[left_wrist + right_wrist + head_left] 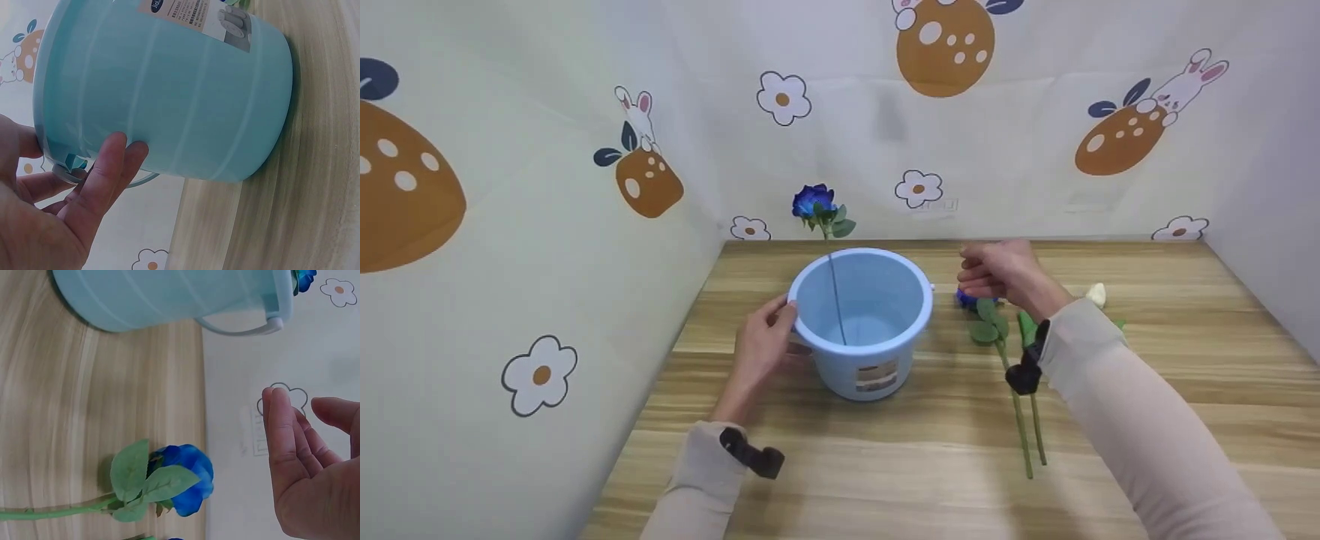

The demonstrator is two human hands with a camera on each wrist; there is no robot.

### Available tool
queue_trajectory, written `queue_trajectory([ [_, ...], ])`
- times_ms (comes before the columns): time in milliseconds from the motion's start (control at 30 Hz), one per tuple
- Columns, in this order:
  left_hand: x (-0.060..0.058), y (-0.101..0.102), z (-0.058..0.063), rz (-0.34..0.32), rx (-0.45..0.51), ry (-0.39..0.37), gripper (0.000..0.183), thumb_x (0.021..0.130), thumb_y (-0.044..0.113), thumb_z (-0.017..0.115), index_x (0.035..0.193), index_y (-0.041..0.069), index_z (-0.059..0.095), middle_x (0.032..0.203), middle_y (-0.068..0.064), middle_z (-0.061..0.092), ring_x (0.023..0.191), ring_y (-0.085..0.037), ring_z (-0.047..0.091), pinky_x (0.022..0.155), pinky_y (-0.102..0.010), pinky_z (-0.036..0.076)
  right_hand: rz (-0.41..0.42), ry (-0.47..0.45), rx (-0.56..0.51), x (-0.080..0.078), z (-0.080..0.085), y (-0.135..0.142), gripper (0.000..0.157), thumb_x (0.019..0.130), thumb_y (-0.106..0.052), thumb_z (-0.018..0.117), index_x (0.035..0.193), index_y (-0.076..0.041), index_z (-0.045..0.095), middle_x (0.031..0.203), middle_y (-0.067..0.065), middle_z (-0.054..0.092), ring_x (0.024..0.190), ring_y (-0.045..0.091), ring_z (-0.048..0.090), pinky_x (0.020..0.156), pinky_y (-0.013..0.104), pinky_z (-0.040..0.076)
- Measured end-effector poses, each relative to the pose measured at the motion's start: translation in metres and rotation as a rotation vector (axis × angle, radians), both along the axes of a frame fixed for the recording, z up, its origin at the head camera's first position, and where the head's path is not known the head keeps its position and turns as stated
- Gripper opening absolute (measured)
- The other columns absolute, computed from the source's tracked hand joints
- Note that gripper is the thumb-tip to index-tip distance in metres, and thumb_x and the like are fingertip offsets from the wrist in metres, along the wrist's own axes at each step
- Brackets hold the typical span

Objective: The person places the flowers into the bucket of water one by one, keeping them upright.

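Blue bucket [832, 367] is standing upright on the wood-grain table [885, 457], btwn both hands, w/ a blue rose [814, 201] leaning inside, head showing above the rim & stem's foot hidden behind the front wall. L hand [761, 334] is gripping the bucket's L edge, thumb at the rim, fingers bent along the outer wall; R hand [997, 270] is hovering R of the bucket, fingers close together, thumb apart, nr a 2nd rose [191, 478] lying flat. Farther R, a white bud [1096, 295] is lying past the forearm, printed wall [840, 150] rising behind.
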State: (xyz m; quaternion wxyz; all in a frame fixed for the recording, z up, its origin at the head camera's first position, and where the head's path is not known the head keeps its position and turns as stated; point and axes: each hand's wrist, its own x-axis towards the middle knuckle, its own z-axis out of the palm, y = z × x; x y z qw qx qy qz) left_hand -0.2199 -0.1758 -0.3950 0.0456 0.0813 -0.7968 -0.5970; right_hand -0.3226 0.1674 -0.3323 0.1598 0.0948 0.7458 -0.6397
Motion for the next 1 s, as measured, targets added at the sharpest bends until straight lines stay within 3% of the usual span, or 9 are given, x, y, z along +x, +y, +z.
queue_trajectory([
  [333,0.001,0.001,0.0,0.011,0.001,-0.02,0.051,0.11,0.033,0.053,0.155,0.009,0.053,0.133,-0.025,0.068,0.089,-0.044,0.078,0.068,-0.042,0.069,0.013,-0.003,-0.006,0.002,-0.012,0.014,0.02,0.103,-0.017,0.064,0.092,-0.002,0.07,0.07,0.005,0.076,0.06,0.013,0.075,0.062,0.026,0.066],
  [567,0.002,0.001,0.0,0.009,0.019,-0.026,0.052,0.11,0.034,0.053,0.155,0.009,0.053,0.134,-0.024,0.067,0.085,-0.036,0.079,0.068,-0.041,0.069,0.015,-0.034,-0.004,0.005,-0.022,0.023,0.018,0.104,-0.018,0.064,0.097,-0.001,0.068,0.069,0.004,0.075,0.061,0.013,0.076,0.065,0.026,0.067],
  [800,0.0,0.0,-0.002,0.031,-0.058,0.056,0.047,0.108,0.03,0.056,0.148,0.005,0.06,0.123,-0.027,0.072,0.074,-0.034,0.079,0.06,-0.037,0.067,0.018,-0.032,0.06,0.007,-0.028,0.032,0.026,0.103,-0.022,0.065,0.11,0.003,0.069,0.076,0.004,0.077,0.064,0.014,0.077,0.069,0.028,0.068],
  [1000,0.0,-0.001,-0.001,0.008,-0.032,0.012,0.051,0.109,0.033,0.054,0.153,0.008,0.056,0.126,-0.024,0.071,0.08,-0.032,0.08,0.064,-0.038,0.068,0.008,-0.022,0.09,0.008,-0.033,0.04,0.023,0.101,-0.021,0.065,0.1,0.0,0.074,0.074,0.005,0.078,0.064,0.016,0.078,0.069,0.032,0.068],
])
